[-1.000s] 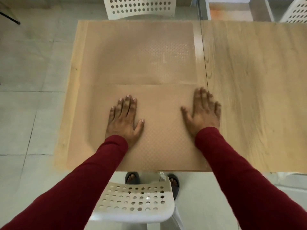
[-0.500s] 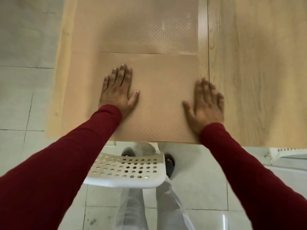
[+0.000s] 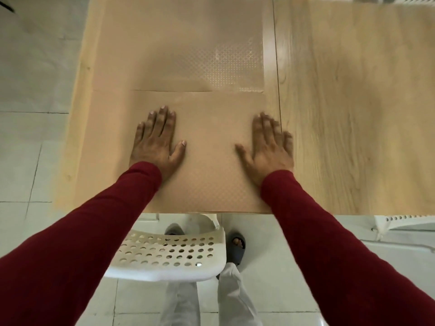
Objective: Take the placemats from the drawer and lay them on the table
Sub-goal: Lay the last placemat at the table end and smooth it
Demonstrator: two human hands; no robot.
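Two tan placemats lie flat on the left part of the light wooden table point(image 3: 353, 114); both are thin sheets with a fine embossed dot pattern. The near placemat point(image 3: 207, 180) reaches the table's near edge, its right edge close to the seam in the tabletop; its far edge slightly overlaps the far placemat point(image 3: 179, 48). The far placemat runs toward the table's far edge, its right edge also short of the seam; a pale glare marks its near right corner.
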